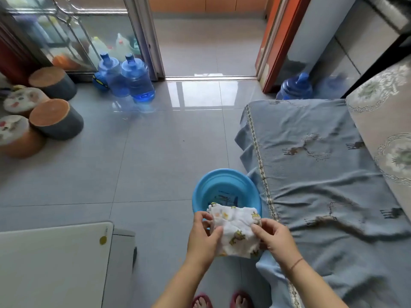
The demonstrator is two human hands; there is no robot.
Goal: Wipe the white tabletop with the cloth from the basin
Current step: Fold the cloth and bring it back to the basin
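- Cloth (pixel 235 230) (white, cartoon print) is out of the basin (pixel 200 192), held in the air over the basin's near rim.
- Basin is blue and sits on the floor (pixel 155 163), just beside the blue bed cover (pixel 322 174). Can't tell if there's water in it.
- L grip (pixel 203 237): thumb + fingers pinching the cloth's left edge.
- R grip (pixel 275 238): thumb + fingers pinching the right side, near the top corner. Both are grasping the cloth and nothing else.
- Cloth looks bunched or part-folded btwn the two grips. Wet or dry, wrung or not: can't tell. No drips visible.
- Table (pixel 51 263) is at lower left, well apart from the cloth, w/ bare floor btwn them. Its white top shows only a small yellow round mark (pixel 103 240) near the corner. No cloth on it.
- Done so far, by my read: fetching the cloth, i.e. step 1 only.
- In hand now: prob. wringing or folding it into a pad, judging by the two-sided pinch.
- Left to do: carry it over to the left, set it on the table, wipe the whole top. No wiping has begun, so the task is at an early stage.
- Risk: if the cloth is soaked, it'll drip on the floor on the way over.
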